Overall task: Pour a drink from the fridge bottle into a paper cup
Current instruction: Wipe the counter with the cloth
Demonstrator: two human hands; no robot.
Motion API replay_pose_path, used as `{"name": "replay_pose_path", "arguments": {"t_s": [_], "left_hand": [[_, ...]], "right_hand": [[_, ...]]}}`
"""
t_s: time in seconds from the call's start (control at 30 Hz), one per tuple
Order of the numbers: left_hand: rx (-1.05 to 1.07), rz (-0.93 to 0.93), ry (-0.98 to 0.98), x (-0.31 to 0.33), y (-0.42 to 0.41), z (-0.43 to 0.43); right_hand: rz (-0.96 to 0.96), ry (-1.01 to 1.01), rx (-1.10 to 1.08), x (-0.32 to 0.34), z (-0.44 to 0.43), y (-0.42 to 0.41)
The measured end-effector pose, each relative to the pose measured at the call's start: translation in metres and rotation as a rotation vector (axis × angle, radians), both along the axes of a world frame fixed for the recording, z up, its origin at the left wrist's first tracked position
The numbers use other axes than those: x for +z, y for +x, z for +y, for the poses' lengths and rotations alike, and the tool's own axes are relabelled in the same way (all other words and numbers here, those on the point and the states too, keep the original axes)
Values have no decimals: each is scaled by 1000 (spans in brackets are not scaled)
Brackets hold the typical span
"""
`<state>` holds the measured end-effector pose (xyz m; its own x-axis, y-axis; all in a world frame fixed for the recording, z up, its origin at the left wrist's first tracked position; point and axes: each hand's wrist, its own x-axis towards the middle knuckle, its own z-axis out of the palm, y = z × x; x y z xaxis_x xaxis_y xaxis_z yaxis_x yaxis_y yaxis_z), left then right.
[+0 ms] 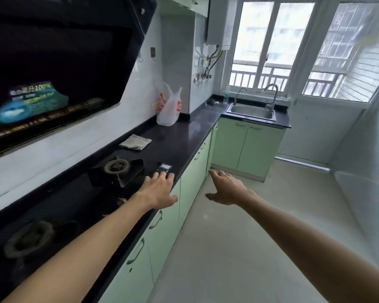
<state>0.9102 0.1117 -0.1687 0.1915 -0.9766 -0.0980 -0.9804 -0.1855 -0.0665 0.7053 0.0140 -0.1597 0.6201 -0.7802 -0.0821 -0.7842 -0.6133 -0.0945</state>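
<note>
No fridge, bottle or paper cup shows in the head view. My left hand [158,190] stretches out over the front edge of the dark counter [184,136], beside the gas hob, with relaxed fingers and nothing in it. My right hand [227,188] hangs in the air over the floor, in front of the green cabinets, fingers loose and spread, holding nothing.
A gas hob [116,169] with two burners lies on the counter under a black extractor hood [59,62]. A folded grey cloth [135,141] and a white plastic bag [169,106] sit further along. A steel sink [252,111] stands under the window. Pale floor [239,248] opens to the right.
</note>
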Motion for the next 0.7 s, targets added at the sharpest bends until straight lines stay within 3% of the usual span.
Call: {"name": "replay_pose_path", "arguments": {"t_s": [0.7], "left_hand": [[-222, -1, -19, 7, 35, -177]], "right_hand": [[-41, 0, -266, 10, -128, 18]]}}
